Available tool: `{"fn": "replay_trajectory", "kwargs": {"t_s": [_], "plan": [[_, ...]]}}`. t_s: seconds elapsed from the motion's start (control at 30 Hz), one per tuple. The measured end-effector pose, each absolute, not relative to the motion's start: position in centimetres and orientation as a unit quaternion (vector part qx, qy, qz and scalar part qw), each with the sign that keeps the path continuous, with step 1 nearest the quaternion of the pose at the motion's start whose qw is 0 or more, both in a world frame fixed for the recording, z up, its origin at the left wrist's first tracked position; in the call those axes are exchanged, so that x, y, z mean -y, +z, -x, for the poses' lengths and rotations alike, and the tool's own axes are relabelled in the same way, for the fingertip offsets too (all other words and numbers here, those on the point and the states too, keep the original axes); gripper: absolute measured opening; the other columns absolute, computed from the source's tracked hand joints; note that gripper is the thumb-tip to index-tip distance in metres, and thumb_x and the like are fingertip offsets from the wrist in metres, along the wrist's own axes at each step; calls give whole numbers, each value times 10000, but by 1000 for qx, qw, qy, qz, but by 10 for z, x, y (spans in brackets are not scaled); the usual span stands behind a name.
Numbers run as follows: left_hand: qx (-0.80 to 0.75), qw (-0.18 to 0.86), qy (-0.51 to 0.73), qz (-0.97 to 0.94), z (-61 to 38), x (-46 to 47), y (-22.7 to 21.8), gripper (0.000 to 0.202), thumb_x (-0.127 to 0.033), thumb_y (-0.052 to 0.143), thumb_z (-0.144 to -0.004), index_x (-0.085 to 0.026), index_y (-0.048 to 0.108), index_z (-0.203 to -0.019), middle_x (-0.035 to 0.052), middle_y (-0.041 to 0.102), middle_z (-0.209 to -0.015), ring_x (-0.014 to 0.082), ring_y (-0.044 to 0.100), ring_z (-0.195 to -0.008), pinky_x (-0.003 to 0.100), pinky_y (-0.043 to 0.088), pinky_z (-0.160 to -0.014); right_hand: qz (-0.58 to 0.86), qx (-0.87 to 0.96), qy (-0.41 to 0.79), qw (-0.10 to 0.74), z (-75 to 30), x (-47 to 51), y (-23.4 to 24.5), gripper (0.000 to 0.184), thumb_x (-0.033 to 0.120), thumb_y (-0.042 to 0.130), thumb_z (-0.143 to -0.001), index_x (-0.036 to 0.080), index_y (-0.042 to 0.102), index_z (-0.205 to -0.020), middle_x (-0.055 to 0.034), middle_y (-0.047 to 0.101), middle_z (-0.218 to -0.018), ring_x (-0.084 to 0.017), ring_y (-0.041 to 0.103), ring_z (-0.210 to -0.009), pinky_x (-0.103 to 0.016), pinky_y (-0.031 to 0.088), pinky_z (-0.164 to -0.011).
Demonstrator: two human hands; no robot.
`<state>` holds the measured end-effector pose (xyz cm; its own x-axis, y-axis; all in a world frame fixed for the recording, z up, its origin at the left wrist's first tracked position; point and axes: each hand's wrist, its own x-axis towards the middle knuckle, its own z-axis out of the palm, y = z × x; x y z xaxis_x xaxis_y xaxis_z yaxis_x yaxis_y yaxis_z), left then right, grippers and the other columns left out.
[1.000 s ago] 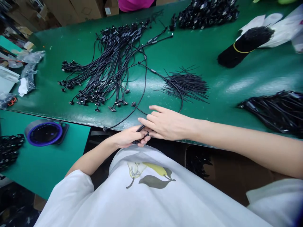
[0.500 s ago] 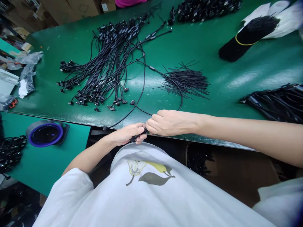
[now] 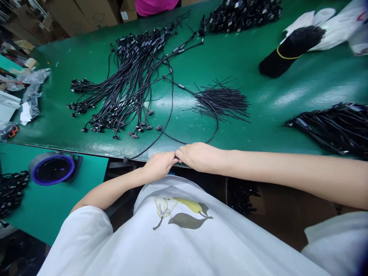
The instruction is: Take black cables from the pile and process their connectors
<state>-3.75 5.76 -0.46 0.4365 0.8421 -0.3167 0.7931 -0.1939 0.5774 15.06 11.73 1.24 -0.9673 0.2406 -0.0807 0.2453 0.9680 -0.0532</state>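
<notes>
At the table's front edge my left hand (image 3: 158,165) and my right hand (image 3: 199,156) meet, fingertips almost touching. Both are closed on a black cable (image 3: 177,157), of which only a small dark bit shows between the fingers; the rest is hidden behind them. Just beyond my hands, a loose black cable (image 3: 171,111) curves over the green table, one plug near the front edge. A large heap of black cables (image 3: 129,71) with plug ends lies farther left. To the right of it is a loose pile of thin black ties (image 3: 222,100).
A thick black bundle with a yellow band (image 3: 287,53) lies at the back right, near white plastic (image 3: 336,30). Bundled cables (image 3: 330,126) lie at right, more (image 3: 244,15) at the back. A roll of tape (image 3: 53,168) stands on the lower left table.
My left hand has turned over, its back now facing up, hiding the black cable that showed in its fingers. My right hand stays against it. The whole view has shifted slightly.
</notes>
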Motion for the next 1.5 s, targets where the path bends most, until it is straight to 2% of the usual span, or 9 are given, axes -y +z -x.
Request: {"fn": "replay_trajectory", "kwargs": {"t_s": [0.27, 0.43, 0.53, 0.7, 0.83, 1.0, 1.13, 1.3, 1.5], "plan": [[-453, 607, 140, -638, 43, -67, 3, 364, -473, 301, -967, -190, 452, -794, -8, 479, -712, 121, 449, -618, 250, 416, -624, -119, -989, 53, -68, -158, -118, 9, 285, 57, 300, -948, 148, 536, -818, -50, 581, -695, -149, 451, -574, -317, 155, -538], [-531, 481, 122, -687, 35, -56, -14, 316, -400, 399, -943, -191, 505, -732, 2, 521, -694, 149, 463, -665, 262, 357, -661, -161, -982, -101, -6, -163, -108, -1, 272, 257, 393, -997, 127, 598, -874, -67, 635, -763, -161, 529, -650, -291, 288, -576], [-559, 466, 160, -667, 42, -54, -25, 317, -406, 420, -938, -186, 559, -757, 3, 529, -670, 152, 465, -650, 263, 327, -645, -254, -942, -207, -78, -193, -128, -9, 308, 361, 409, -1001, 150, 629, -1046, -72, 673, -951, -163, 591, -837, -273, 393, -679], [-556, 604, 312, -478, 45, -67, -32, 395, -541, 481, -897, -161, 554, -817, -58, 369, -553, 98, 332, -519, 236, 256, -534, -577, -794, -51, -185, -268, -191, -39, 271, 221, 409, -977, 140, 665, -1019, -116, 637, -1060, -197, 555, -924, -317, 413, -794], [-499, 681, 365, -392, 23, -75, -30, 432, -566, 604, -823, -137, 553, -820, -66, 358, -574, 64, 302, -506, 217, 235, -508, -598, -792, 11, -125, -290, -217, -62, 239, 202, 450, -938, 81, 656, -948, -156, 633, -996, -215, 525, -863, -323, 397, -769], [-464, 710, 423, -317, 5, -81, -26, 433, -544, 676, -778, -134, 536, -807, -76, 333, -584, 39, 257, -490, 199, 207, -483, -626, -751, 39, -206, -288, -207, -50, 270, 229, 377, -953, 107, 617, -934, -148, 617, -951, -217, 517, -826, -322, 394, -734], [-421, 739, 427, -308, -10, -84, -23, 432, -529, 677, -784, -122, 556, -861, -81, 324, -579, 35, 248, -485, 200, 186, -480, -607, -682, -173, -369, -248, -172, -36, 249, 347, 433, -930, 166, 603, -908, -58, 616, -817, -176, 527, -720, -284, 419, -670], [-377, 748, 467, -284, -25, -78, -28, 674, -563, 701, -730, -141, 490, -1211, -94, 361, -583, 46, 266, -474, 209, 166, -481, -537, -578, -490, -371, -166, -110, -41, 316, 500, 551, -838, 191, 604, -875, 18, 543, -642, -123, 447, -531, -243, 372, -497], [-355, 691, 564, -282, 9, -54, -47, 487, -529, 666, -768, -100, 626, -996, -52, 414, -579, 61, 330, -496, 241, 230, -488, -547, -649, -443, -288, -143, -76, -52, 414, 567, 642, -719, 206, 684, -918, -40, 664, -722, -224, 610, -652, -355, 528, -617]]}}
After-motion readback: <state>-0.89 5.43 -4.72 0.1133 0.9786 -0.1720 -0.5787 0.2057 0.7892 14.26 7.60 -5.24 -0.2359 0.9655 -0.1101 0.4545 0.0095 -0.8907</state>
